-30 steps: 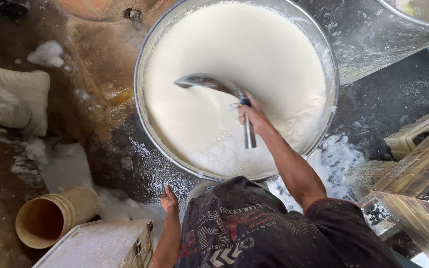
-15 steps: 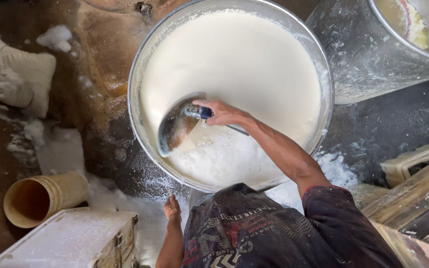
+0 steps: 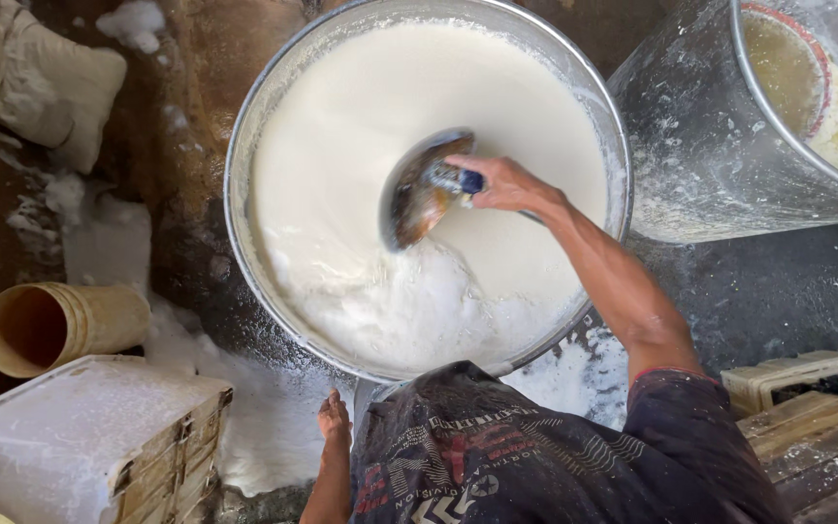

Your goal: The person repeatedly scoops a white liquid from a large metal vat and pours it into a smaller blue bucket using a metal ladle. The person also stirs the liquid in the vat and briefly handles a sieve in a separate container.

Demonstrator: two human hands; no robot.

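Note:
A wide metal basin [image 3: 244,146] is full of white liquid [image 3: 390,87], with froth [image 3: 409,311] along its near side. My right hand [image 3: 506,184] is shut on the dark handle of a metal ladle [image 3: 419,199]. The ladle's bowl is tilted on its side just above the liquid, left of the hand, near the basin's middle. My left hand [image 3: 334,417] hangs low beside my dark printed shirt, close to the basin's near rim. It holds nothing and its fingers are extended.
A second tall metal vat [image 3: 691,146] holding yellowish liquid stands at the right. A tan bucket [image 3: 60,325] lies on its side at the left, above a white crate [image 3: 80,437]. A sack [image 3: 41,78] lies top left. Wooden boxes [image 3: 807,408] stand bottom right. White spill [image 3: 244,417] covers the wet floor.
My right hand has swung the ladle from the basin's near right side leftward and then up toward the middle, tipping its bowl. My left hand has stayed low.

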